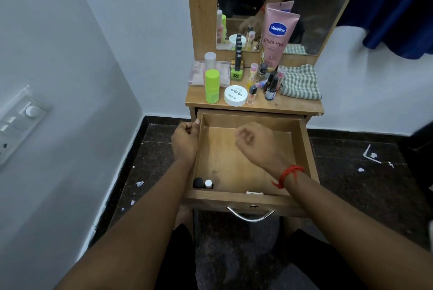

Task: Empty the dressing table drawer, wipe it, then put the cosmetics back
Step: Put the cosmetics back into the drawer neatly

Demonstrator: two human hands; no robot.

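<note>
Head view: the drawer hangs open below the bench. The left hand grips its left wall. The right hand hovers over it, curled and blurred — whether it holds anything, I cannot tell. Cosmetics stand on the bench — two bottles sit in the drawer's front-left corner.

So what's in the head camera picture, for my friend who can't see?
An open wooden drawer is almost empty, with two small bottles in its front left corner. The left hand grips its left wall while the right hand hovers blurred above it. Cosmetics and a checked cloth sit on the tabletop.
</note>
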